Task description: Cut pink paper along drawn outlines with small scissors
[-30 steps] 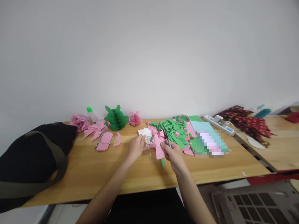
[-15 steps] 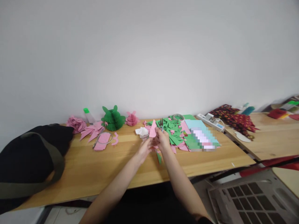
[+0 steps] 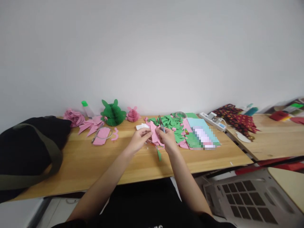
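Observation:
My right hand point(image 3: 167, 136) is closed around a pair of scissors point(image 3: 161, 123), whose blades point away from me. Its fingertips also touch the edge of a pink paper piece point(image 3: 155, 131). On the other side of that piece, my left hand point(image 3: 142, 138) pinches at its edge with thumb and forefinger. Beneath and beyond both hands lies a heap of green paper scraps point(image 3: 174, 123) mixed with pink ones. A crumpled white paper point(image 3: 142, 126) sits just behind my left hand.
Left along the wall stand a green honeycomb paper figure point(image 3: 113, 113), a smaller pink one point(image 3: 133, 114) and a glue bottle point(image 3: 87, 109). A black bag point(image 3: 30, 148) covers the left end. Light blue sheets point(image 3: 201, 124) and a power strip point(image 3: 212, 121) lie right.
My hands have moved apart, the left one shifting leftward. The pink piece between them now sits lower and looks wider. The whole view has shifted slightly.

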Available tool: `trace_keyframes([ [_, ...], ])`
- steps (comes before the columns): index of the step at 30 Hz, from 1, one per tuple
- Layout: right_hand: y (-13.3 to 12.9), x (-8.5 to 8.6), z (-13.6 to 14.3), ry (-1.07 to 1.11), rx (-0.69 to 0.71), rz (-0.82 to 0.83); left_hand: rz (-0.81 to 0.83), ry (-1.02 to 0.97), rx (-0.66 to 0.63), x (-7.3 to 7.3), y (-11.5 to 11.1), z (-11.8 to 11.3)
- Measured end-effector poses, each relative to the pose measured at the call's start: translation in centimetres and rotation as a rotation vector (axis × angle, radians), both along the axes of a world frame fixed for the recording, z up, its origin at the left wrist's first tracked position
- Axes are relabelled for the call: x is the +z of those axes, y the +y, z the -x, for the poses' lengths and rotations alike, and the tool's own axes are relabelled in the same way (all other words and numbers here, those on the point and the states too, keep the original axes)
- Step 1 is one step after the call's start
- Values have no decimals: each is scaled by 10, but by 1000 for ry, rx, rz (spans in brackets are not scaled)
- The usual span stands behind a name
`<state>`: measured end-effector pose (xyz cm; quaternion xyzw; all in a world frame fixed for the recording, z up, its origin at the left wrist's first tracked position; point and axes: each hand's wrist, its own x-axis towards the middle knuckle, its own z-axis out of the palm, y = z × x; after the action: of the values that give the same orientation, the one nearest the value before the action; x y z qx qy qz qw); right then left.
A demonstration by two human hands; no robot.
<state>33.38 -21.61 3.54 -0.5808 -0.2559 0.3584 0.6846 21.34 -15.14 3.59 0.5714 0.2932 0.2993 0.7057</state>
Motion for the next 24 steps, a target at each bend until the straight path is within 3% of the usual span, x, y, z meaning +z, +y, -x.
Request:
trace_keyframes([
  [8,-1,23,-16,-109,163,16,-98,65,-101,13,3,11],
  [14,21,31,-26,-203,264,77,-137,107,-164,8,14,9],
  [19,39,22,-30,-109,141,37,-153,126,-134,2,26,12],
  [24,44,14,-31,-26,18,30,-132,122,-59,8,33,14],
])
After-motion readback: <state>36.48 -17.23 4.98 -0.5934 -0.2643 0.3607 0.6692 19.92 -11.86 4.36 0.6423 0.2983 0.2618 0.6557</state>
